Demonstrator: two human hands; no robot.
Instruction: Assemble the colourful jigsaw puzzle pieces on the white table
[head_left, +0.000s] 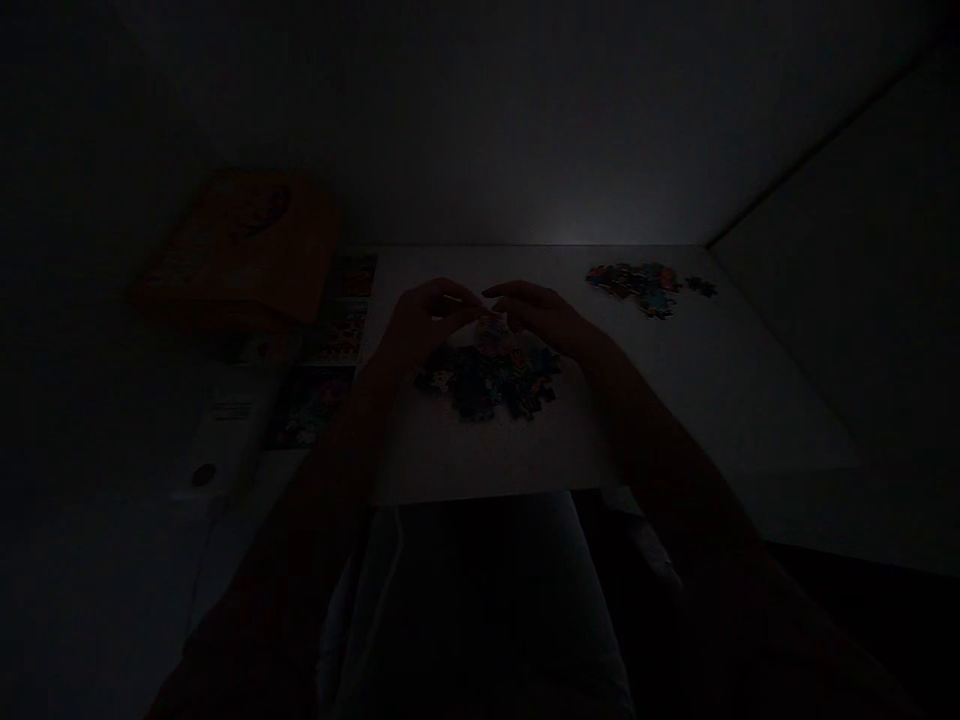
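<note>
The picture is very dark. My left hand (431,315) and my right hand (546,315) meet over the middle of the white table (487,465). Their fingertips are closed around a few light, multicoloured jigsaw puzzle pieces (493,328); how many each hand grips is hard to make out. Just below and in front of my fingers lies a pile of loose jigsaw pieces (487,385), mostly dark with bits of green, red and orange. Parts of that pile are hidden behind my hands.
A second heap of jigsaw pieces (637,285) lies at the back right. Several printed picture cards (311,405) line the table's left side, beside an orange bag (247,245). A white box-like object (225,440) is at the left. A wall (525,150) rises behind the table.
</note>
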